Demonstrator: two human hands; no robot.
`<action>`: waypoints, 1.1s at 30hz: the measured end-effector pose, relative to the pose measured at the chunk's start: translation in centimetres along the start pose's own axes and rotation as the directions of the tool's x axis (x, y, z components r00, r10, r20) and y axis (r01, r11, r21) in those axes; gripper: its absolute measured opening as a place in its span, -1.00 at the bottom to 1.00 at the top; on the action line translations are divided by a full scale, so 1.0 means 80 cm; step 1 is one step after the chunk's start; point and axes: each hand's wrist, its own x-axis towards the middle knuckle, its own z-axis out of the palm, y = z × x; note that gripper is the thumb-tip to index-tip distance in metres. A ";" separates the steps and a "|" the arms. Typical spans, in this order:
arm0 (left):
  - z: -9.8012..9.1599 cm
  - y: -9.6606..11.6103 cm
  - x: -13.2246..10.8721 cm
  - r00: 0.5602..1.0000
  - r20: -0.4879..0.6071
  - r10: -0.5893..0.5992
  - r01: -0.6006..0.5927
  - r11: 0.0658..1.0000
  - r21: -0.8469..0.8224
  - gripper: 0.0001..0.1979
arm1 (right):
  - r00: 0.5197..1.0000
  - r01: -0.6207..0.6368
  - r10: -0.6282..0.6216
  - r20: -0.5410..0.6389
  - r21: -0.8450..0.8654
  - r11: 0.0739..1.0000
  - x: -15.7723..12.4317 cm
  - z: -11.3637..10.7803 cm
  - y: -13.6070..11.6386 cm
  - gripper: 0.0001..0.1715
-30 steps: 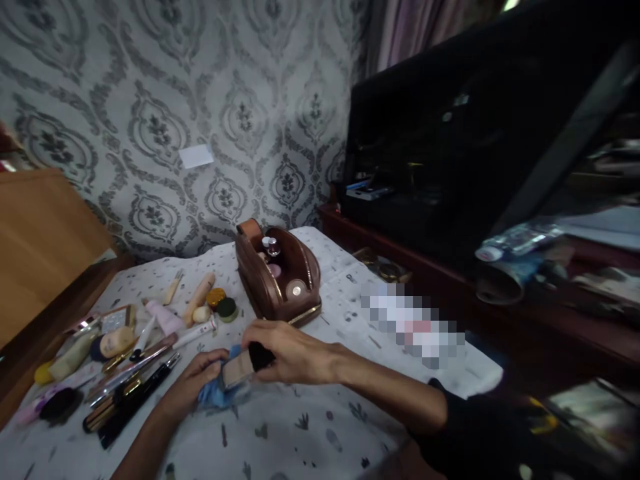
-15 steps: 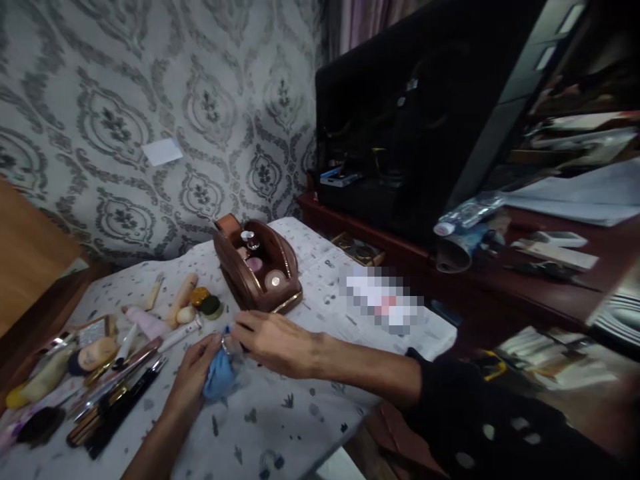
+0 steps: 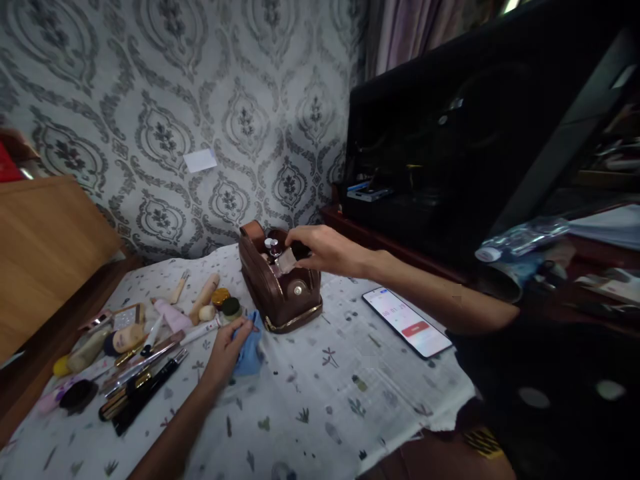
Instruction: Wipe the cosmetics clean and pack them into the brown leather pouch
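Note:
My right hand (image 3: 320, 248) is over the open brown cosmetic bag (image 3: 270, 293), its fingers closed on a small clear glass bottle (image 3: 286, 261) at the bag's mouth. Inside the bag stand a bottle with a shiny cap (image 3: 274, 248) and other small items, partly hidden by the hand. In front of the bag, my left hand (image 3: 231, 347) grips a crumpled blue cloth (image 3: 249, 353) just above the table. Left of that hand lie a dark green-lidded jar (image 3: 231, 307), an amber jar (image 3: 221, 297) and a white tube (image 3: 201, 329).
Tubes, brushes and compacts, among them a pink tube (image 3: 171, 315) and a black pencil-like stick (image 3: 150, 393), spread over the patterned tablecloth (image 3: 300, 413) at left. A lit phone (image 3: 406, 323) lies at right. Behind stands a large black television (image 3: 450, 147); a wooden panel (image 3: 50, 247) borders the left.
My right hand has moved away from the blue cloth and up to the bag, carrying the glass bottle. My left hand keeps the cloth. The view has shifted left.

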 end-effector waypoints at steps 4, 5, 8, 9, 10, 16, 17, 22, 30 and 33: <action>-0.007 -0.028 -0.008 0.999 0.047 -0.005 0.001 0.997 0.080 -0.47 | 0.990 0.049 -0.019 0.138 -0.220 0.974 0.032 0.015 0.021 -0.70; -0.008 -0.031 -0.010 0.999 0.049 -0.011 0.007 0.996 0.085 -0.47 | 0.984 0.063 -0.015 0.176 -0.273 0.960 0.039 0.022 0.024 -0.69; -0.006 -0.031 -0.013 0.998 0.065 -0.027 0.021 0.996 0.091 -0.44 | 0.965 0.119 -0.003 0.261 -0.430 0.895 0.058 0.046 0.031 -0.62; -0.006 -0.030 -0.014 0.997 0.077 -0.026 0.018 0.995 0.093 -0.43 | 0.959 0.143 -0.005 0.282 -0.470 0.871 0.063 0.053 0.032 -0.62; -0.005 -0.028 -0.014 0.996 0.083 -0.021 0.013 0.995 0.097 -0.43 | 0.954 0.165 -0.009 0.298 -0.502 0.849 0.067 0.059 0.033 -0.63; -0.008 -0.024 -0.013 0.994 0.099 0.041 -0.057 0.984 0.169 -0.55 | 0.949 0.210 -0.026 0.314 -0.571 0.794 0.085 0.083 0.038 -0.75; -0.008 -0.024 -0.013 0.994 0.102 0.037 -0.055 0.983 0.176 -0.55 | 0.948 0.213 -0.027 0.316 -0.573 0.791 0.087 0.086 0.039 -0.74; -0.009 -0.024 -0.012 0.994 0.109 0.022 -0.043 0.981 0.191 -0.53 | 0.945 0.258 -0.072 0.318 -0.595 0.761 0.098 0.098 0.046 -0.78; -0.009 -0.036 -0.011 0.994 0.107 0.016 -0.033 0.987 0.159 -0.54 | 0.946 0.282 -0.106 0.308 -0.612 0.739 0.099 0.110 0.053 -0.73; -0.009 -0.039 -0.011 0.993 0.112 0.036 -0.057 0.980 0.189 -0.54 | 0.948 0.280 -0.110 0.299 -0.619 0.734 0.099 0.110 0.053 -0.74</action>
